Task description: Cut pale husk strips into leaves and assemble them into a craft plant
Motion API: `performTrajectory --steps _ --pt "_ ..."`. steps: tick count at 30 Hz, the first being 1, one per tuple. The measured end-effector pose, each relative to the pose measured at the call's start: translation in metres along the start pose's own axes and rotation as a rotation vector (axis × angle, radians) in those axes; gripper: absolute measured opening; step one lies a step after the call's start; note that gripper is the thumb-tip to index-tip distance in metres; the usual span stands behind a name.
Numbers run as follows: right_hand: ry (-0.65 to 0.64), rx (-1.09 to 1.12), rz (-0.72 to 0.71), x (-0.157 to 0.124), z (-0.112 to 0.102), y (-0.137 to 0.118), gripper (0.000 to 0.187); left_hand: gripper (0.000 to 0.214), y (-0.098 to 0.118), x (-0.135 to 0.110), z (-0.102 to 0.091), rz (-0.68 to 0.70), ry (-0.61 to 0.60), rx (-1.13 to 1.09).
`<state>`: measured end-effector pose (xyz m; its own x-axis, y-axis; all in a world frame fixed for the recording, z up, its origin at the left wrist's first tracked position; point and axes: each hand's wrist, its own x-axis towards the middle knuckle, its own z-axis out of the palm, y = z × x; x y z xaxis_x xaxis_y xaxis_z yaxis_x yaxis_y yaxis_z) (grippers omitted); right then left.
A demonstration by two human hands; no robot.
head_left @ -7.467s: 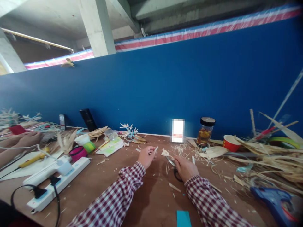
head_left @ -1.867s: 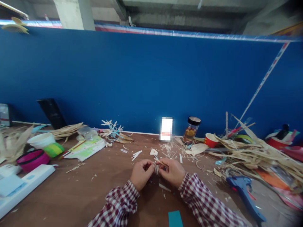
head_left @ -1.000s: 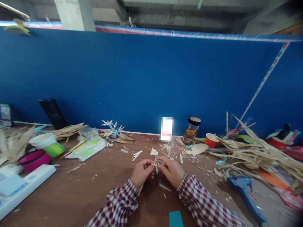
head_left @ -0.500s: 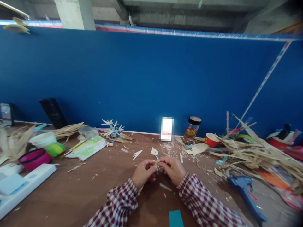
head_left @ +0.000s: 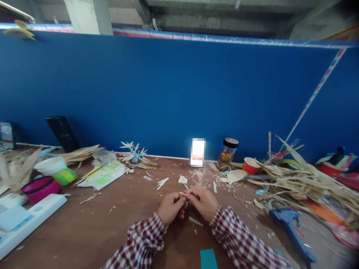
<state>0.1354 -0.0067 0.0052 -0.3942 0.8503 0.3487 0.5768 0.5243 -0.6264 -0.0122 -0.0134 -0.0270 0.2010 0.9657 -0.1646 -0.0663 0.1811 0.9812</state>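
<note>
Above the middle of the brown table, my left hand (head_left: 171,207) and my right hand (head_left: 205,202) meet with their fingertips almost touching. Both are closed in a pinch on a small pale husk strip (head_left: 182,193), whose tip shows between the thumbs. Most of the strip is hidden behind the fingers. Just beyond my hands lies a cream husk piece (head_left: 183,179). A narrow pale offcut (head_left: 196,221) rests on the table below my right hand, and a teal card (head_left: 208,258) lies nearer to me.
A lidded jar (head_left: 227,154) and a red paper cup (head_left: 251,166) stand at the back right. Dry husks (head_left: 291,183) and a blue glue gun (head_left: 293,231) lie to the right. On the left are a power strip (head_left: 36,220), a magenta bowl (head_left: 41,189) and a painted sheet (head_left: 105,175).
My right hand has shifted slightly left and its fingers overlap the left fingertips more. The left hand has lowered a little. The strip's tip now points up and left.
</note>
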Motion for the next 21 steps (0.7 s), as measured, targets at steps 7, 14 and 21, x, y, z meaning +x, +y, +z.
performTrajectory --steps 7,14,21 --pt "-0.023 -0.046 -0.015 -0.001 0.002 0.0 0.023 0.03 -0.001 0.0 0.0 0.021 -0.015 0.019" --pt "0.038 -0.182 -0.018 0.002 -0.004 0.013 0.025 0.029 0.004 -0.007 0.005 0.072 -0.016 0.043" --pt "0.325 -0.136 0.054 0.01 -0.026 0.038 0.026 0.031 0.007 -0.008 0.009 0.037 -0.003 -0.135"
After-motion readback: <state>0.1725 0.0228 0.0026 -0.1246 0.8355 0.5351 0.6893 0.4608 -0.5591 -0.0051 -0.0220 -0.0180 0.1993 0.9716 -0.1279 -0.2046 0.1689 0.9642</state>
